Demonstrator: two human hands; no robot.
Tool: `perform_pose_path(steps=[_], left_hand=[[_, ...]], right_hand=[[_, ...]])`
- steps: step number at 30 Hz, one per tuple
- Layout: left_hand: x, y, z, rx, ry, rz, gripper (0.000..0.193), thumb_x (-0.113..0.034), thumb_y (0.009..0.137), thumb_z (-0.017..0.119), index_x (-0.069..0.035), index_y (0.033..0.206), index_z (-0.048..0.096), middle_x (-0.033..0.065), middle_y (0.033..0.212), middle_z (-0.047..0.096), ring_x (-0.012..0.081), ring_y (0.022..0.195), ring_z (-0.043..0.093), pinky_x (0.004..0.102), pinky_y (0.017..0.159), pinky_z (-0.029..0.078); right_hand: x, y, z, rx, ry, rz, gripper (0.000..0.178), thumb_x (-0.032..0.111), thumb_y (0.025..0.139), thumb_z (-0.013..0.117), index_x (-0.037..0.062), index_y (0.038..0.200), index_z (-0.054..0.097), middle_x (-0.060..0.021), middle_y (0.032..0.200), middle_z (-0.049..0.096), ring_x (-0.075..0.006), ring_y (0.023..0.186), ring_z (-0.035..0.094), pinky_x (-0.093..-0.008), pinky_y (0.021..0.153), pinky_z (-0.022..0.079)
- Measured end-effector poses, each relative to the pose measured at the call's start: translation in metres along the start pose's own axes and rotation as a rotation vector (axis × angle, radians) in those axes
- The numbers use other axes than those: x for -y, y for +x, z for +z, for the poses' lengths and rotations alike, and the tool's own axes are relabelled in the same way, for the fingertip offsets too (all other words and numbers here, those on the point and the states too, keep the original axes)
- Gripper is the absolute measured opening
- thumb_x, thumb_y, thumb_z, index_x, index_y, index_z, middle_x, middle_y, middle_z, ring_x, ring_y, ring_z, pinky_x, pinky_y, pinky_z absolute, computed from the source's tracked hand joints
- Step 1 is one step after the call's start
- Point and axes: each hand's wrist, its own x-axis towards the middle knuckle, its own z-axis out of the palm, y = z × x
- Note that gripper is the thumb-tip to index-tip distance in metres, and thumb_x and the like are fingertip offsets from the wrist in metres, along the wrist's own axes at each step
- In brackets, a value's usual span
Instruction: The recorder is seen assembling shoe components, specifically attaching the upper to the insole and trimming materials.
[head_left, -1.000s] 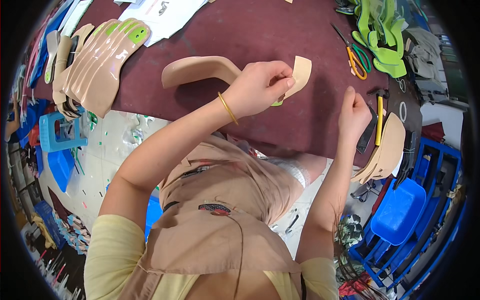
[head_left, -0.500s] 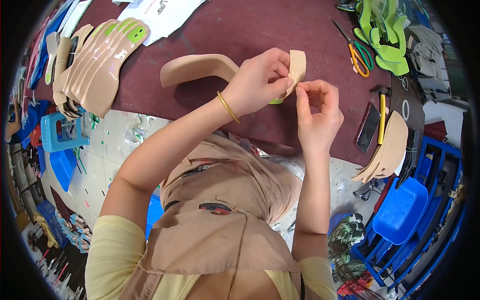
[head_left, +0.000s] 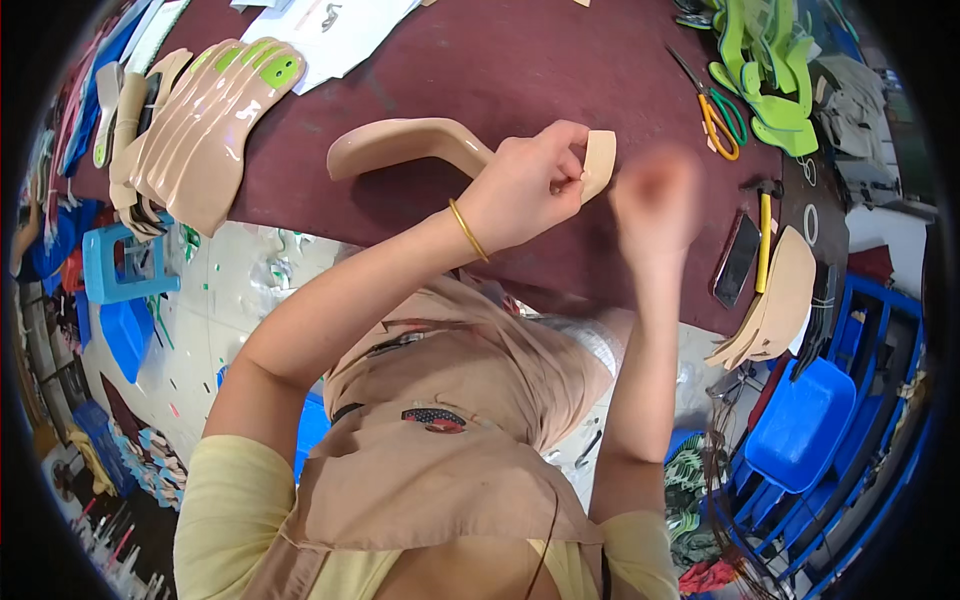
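My left hand (head_left: 535, 187) pinches a small beige strip (head_left: 599, 160) between thumb and fingers above the maroon table (head_left: 540, 75). The strip stands up out of the grip, its lower end hidden by the fingers. To the right, my right hand (head_left: 658, 195) is raised apart from the strip. Motion smears its fingers, so whether it holds anything cannot be told. A curved, glossy beige shoe sole (head_left: 405, 140) lies on the table beside my left hand, which covers its right end.
Glossy beige soles with green ends (head_left: 205, 135) are stacked left, below white papers (head_left: 345, 35). At right lie scissors (head_left: 720, 125), a phone (head_left: 737, 258), a yellow-handled hammer (head_left: 765, 235), beige insole pieces (head_left: 780, 290) and green sole-shaped pieces (head_left: 785, 115). A blue basin (head_left: 800, 425) stands below.
My right hand has let go of the strip and moved right, now blurred. My left hand has shifted slightly right and nearer, keeping the strip.
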Motion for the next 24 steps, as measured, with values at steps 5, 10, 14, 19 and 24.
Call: perform_pose_path(steps=[5, 10, 14, 19, 24], left_hand=[[-0.001, -0.001, -0.007, 0.094, 0.127, 0.015, 0.04, 0.004, 0.079, 0.059, 0.001, 0.117, 0.047, 0.0082, 0.083, 0.07, 0.0171, 0.074, 0.069, 0.0264, 0.068, 0.055], [0.001, -0.004, -0.012, 0.135, 0.069, 0.063, 0.047, 0.002, 0.081, 0.058, -0.001, 0.126, 0.045, 0.0119, 0.093, 0.069, 0.0216, 0.08, 0.068, 0.0309, 0.071, 0.054], [-0.009, 0.0, -0.041, 0.284, 0.617, 0.254, 0.044, -0.017, 0.082, 0.066, -0.007, 0.123, 0.053, 0.0098, 0.099, 0.064, 0.0229, 0.088, 0.064, 0.0349, 0.074, 0.051], [-0.022, 0.017, -0.064, 0.778, 1.111, 0.186, 0.027, -0.031, 0.074, 0.071, -0.011, 0.091, 0.067, 0.0061, 0.098, 0.059, 0.0229, 0.091, 0.06, 0.0361, 0.071, 0.051], [-0.017, 0.045, -0.046, 1.106, 1.216, 0.019, 0.021, -0.028, 0.077, 0.067, -0.008, 0.084, 0.067, 0.008, 0.087, 0.059, 0.0268, 0.082, 0.062, 0.0389, 0.072, 0.052]], right_hand=[[-0.005, 0.009, -0.026, 0.107, 0.531, 0.332, 0.012, 0.013, 0.092, 0.058, 0.0063, 0.096, 0.049, -0.0039, 0.085, 0.062, -0.0082, 0.064, 0.053, -0.025, 0.058, 0.047], [0.011, 0.015, -0.015, 0.18, 0.582, 0.26, 0.039, 0.039, 0.097, 0.05, 0.0034, 0.113, 0.053, -0.0058, 0.096, 0.062, -0.011, 0.083, 0.056, -0.0254, 0.069, 0.046], [0.005, 0.017, -0.012, 0.339, 0.451, 0.236, 0.043, 0.039, 0.092, 0.058, 0.0037, 0.116, 0.055, -0.0072, 0.103, 0.062, -0.0143, 0.091, 0.057, -0.0288, 0.072, 0.046], [0.012, 0.0, -0.007, 0.477, -0.17, -0.336, 0.05, 0.028, 0.07, 0.077, 0.0068, 0.112, 0.06, -0.0086, 0.109, 0.062, -0.0255, 0.107, 0.053, -0.0379, 0.091, 0.038], [0.015, -0.004, -0.01, 0.619, -0.395, -0.357, 0.045, 0.022, 0.071, 0.077, 0.0067, 0.111, 0.06, -0.0087, 0.103, 0.064, -0.0214, 0.105, 0.053, -0.038, 0.093, 0.034]])
